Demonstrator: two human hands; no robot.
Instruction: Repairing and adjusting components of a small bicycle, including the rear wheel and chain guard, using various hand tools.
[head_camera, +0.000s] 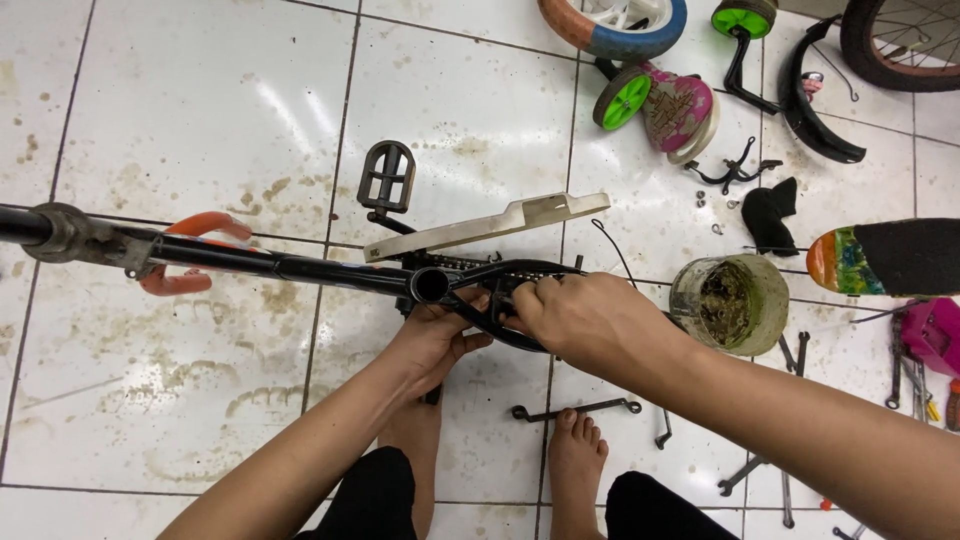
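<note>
Small black bike frame (300, 268) lies across the white tile floor (200, 120), running from 9 o'clock to picture centre, w/ an open tube end (430, 285) facing the camera. Left hand (435, 335) is curled under the frame just below that tube end, fingers wrapped round a black frame tube, gripping it. Right hand (575, 315) sits just beside it at 3 o'clock of the tube end, fingers bent and pinched onto the chain area (510, 275) of the frame; what exactly the fingertips hold is hidden, so can't tell beyond closed on the frame parts.

White chain guard (490, 225) lies tilted over the frame at 12 o'clock of the hands, black pedal (386, 178) just beyond it. Orange part (195, 225) sits behind the frame toward 9 o'clock. Round green tub (730, 303) of dark grease is near the right forearm at 3 o'clock. A flat black wrench (575, 409) lies on the floor by the bare right foot (577, 455) at 6 o'clock. At 1–2 o'clock: green training wheels (625, 98), pink patterned saddle (678, 110), black mudguard (815, 110), black cloth (770, 215). More tools (905, 370) at far 3 o'clock.
</note>
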